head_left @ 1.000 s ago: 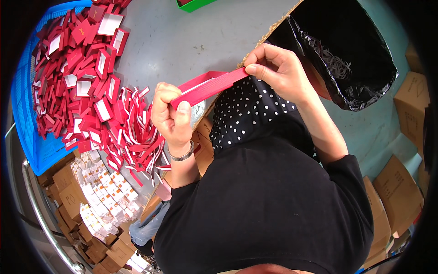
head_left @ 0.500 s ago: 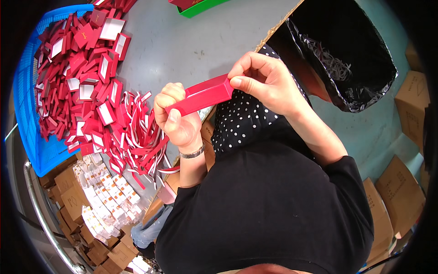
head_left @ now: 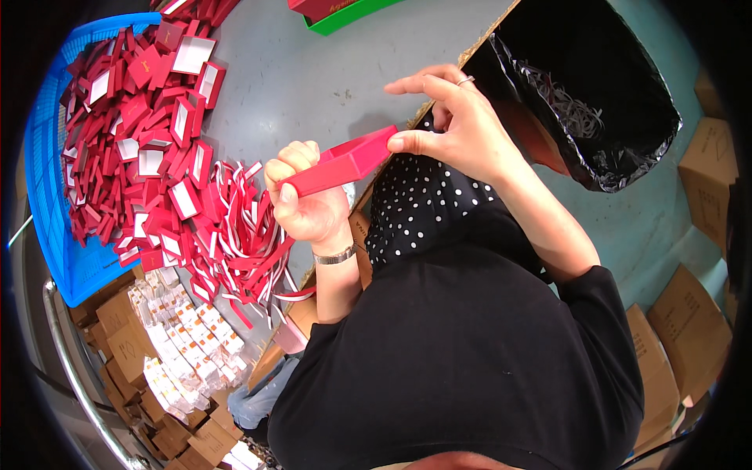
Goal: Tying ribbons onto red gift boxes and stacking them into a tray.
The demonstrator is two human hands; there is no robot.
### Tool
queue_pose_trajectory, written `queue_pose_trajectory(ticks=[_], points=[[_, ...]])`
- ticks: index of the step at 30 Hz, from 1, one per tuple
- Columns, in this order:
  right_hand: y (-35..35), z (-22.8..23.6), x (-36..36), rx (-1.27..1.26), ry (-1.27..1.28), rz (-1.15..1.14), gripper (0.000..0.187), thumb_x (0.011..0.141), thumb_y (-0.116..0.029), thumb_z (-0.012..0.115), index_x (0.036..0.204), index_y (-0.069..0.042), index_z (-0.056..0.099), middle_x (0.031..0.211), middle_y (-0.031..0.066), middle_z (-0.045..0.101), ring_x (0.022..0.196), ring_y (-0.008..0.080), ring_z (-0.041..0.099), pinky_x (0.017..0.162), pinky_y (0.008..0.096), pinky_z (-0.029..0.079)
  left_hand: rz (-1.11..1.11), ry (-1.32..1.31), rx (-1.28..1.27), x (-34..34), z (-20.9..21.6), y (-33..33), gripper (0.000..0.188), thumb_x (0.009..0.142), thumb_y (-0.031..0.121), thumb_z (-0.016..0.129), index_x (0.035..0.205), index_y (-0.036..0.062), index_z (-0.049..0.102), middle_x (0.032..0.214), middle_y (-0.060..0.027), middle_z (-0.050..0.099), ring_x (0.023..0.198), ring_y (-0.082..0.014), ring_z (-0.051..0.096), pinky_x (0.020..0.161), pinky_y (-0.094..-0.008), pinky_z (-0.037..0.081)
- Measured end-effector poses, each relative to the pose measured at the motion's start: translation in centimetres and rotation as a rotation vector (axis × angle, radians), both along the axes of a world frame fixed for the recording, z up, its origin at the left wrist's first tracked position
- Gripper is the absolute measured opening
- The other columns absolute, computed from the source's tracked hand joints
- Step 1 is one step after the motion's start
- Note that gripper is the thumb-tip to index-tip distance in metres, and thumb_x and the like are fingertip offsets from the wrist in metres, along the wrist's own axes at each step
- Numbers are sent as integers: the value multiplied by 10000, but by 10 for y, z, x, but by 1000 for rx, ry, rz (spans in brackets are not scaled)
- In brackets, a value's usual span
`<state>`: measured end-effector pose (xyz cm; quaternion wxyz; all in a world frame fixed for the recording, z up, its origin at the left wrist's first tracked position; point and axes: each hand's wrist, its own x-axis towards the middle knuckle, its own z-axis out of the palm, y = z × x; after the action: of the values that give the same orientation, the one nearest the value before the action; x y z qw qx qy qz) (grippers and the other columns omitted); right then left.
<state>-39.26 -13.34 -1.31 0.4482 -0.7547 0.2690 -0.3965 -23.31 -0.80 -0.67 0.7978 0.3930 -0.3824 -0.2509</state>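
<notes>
Box [head_left: 341, 171], red, pinched in left hand [head_left: 312, 205]; right hand [head_left: 464, 125] spread, fingers just lifted off, thumb at end, so mostly left-held

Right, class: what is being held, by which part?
An open red rectangular box, its left end gripped in the left hand; the right thumb appears to touch its right end.

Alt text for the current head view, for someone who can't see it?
The left hand grips one end of a box-shaped red piece; the right hand's thumb meets the other end. At left, small red boxes are heaped over a blue basket, beside red-and-white strips. A black-lined bin is at right.
</notes>
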Motion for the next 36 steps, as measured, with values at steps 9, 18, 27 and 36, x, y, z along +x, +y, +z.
queue_pose_trajectory(ticks=[9, 18, 27, 36], points=[[1, 14, 13, 764, -354, 617, 215, 904, -180, 564, 975, 11, 635, 926, 40, 625, 882, 92, 544, 781, 247, 432, -63, 267, -67, -4, 1, -17, 293, 780, 287, 511, 670, 124, 293, 621, -5, 302, 625, -146, 279, 621, -314, 250], [-1, 25, 25, 607, -71, 818, 248, 864, -207, 638, 956, 20, 597, 834, 58, 643, 773, 108, 556, 720, 276, 460, -88, 408, -29, 5, 1, -8, 314, 793, 290, 494, 670, 144, 244, 633, 9, 249, 622, -141, 246, 624, -311, 249], [-159, 110, 128, 22, -166, 553, 279, 840, -194, 647, 1034, -7, 575, 873, 65, 637, 774, 117, 580, 702, 295, 473, 19, 509, 84, 35, -11, -4, 448, 823, 379, 562, 1108, 48, 462, 973, -63, 502, 914, -189, 476, 827, -306, 374], [-316, 97, 253, -614, 934, 829, 310, 905, -326, 529, 1041, -52, 579, 892, 74, 634, 766, 185, 581, 758, 297, 468, -94, 640, 203, 45, -18, -6, 439, 770, 345, 653, 1041, 48, 477, 888, -66, 514, 852, -172, 476, 759, -290, 387]])
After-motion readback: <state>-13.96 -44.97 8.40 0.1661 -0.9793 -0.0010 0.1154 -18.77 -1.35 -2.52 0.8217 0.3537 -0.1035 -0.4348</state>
